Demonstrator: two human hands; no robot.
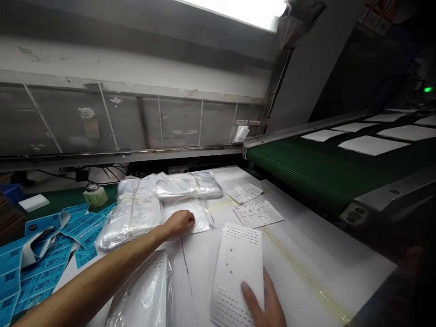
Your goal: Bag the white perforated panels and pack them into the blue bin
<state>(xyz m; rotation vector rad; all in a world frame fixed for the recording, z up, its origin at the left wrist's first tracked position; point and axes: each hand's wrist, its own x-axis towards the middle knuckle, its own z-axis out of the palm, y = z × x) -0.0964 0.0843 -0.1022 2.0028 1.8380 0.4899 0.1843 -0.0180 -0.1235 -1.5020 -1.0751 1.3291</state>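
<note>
My left hand [180, 222] is closed over a flat pile of clear plastic bags [200, 220]. Its fingertips are hidden, so I cannot tell whether they pinch a bag. My right hand [264, 299] grips a white slotted panel [236, 268] by its right edge, thumb on top and fingers along the side. The panel has rows of short slots at both ends and several small holes. Under my left forearm, a similar slotted panel lies inside a clear bag [146, 290]. Two small white printed boards [259, 213] [244, 193] lie beyond the held panel.
Tied bundles of clear bags [136, 209] [187, 184] sit at the back of the white work surface [306, 240]. Blue printed label sheets [44, 268] and a small bottle [95, 195] are at left. A green conveyor belt [306, 168] carries several white sheets [373, 144] at right.
</note>
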